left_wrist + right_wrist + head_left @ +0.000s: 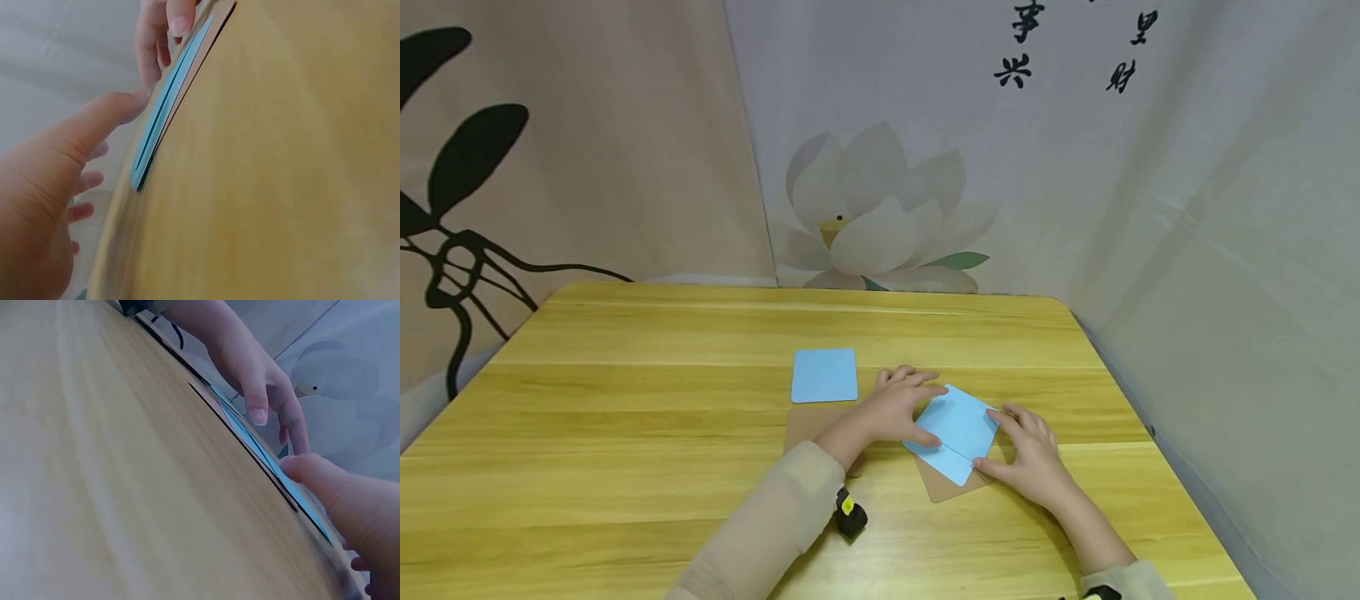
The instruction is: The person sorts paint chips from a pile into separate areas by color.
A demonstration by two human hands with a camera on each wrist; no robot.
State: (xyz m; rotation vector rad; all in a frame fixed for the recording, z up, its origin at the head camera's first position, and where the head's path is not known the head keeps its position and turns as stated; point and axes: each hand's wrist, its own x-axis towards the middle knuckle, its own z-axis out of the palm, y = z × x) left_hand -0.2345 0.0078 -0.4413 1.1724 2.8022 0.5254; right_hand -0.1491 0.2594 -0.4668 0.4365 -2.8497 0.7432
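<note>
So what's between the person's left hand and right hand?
Overlapping flat light-blue cards, with a flat brown card showing partly beneath. The head view shows it.

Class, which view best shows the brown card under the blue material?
The head view: it looks down on the brown card, showing a corner, while blue material hides much of it. Both wrist views show just a thin strip.

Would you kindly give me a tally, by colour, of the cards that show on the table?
Blue cards: 3 visible, one apart from the other two, which overlap
Brown cards: 2 visible, both partly covered
Total: 5 visible cards
</note>
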